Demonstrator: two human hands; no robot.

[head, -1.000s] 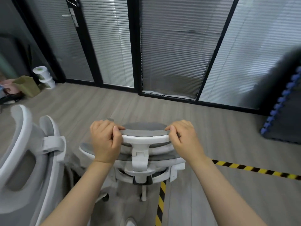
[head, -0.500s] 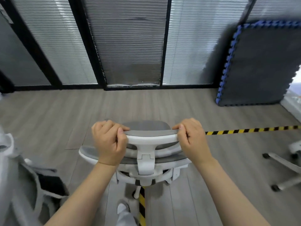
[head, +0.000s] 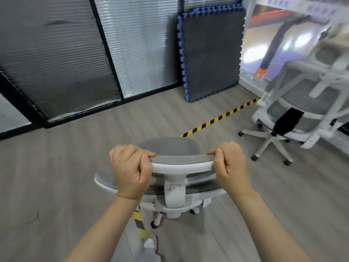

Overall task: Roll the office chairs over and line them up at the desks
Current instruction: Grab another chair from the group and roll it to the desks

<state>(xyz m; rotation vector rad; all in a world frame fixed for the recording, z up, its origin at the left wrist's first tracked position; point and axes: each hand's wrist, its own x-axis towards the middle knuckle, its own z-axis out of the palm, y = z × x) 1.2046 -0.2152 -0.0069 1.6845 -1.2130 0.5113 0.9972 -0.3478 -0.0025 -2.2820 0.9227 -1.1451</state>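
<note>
Both hands were on the headrest (head: 181, 160) of a white-framed office chair (head: 175, 188) with grey mesh, seen from behind and above at the near centre of the floor (head: 56, 176). The left hand (head: 130, 170) wrapped the headrest's left end — its fingers (head: 132, 151) curled over the top edge, thumb pressed along the grey pad. The right hand (head: 231, 166) gripped the right end the same way, thumb tip resting on the pad's upper edge. Below the headrest the chair's back frame and part of its wheeled base showed, with one caster (head: 154, 224) visible near a strip of yellow-and-black tape (head: 139, 222) on the floor.

A second office chair (head: 294, 103) stood to the right and farther away — also white with grey mesh, its back turned toward the camera, blurred at the upper part, a black strap (head: 288, 121) hanging across its lower back. Its star base (head: 270, 142) sat on the wood-look floor, well apart from the held chair. Another run of striped tape (head: 221, 117) crossed the floor diagonally between the two chairs. A dark foam mat (head: 209, 53) with blue toothed edging leaned upright against the far wall, beside glass partitions (head: 132, 44) with closed blinds. A shoe tip (head: 151, 243) showed at the near edge.
</note>
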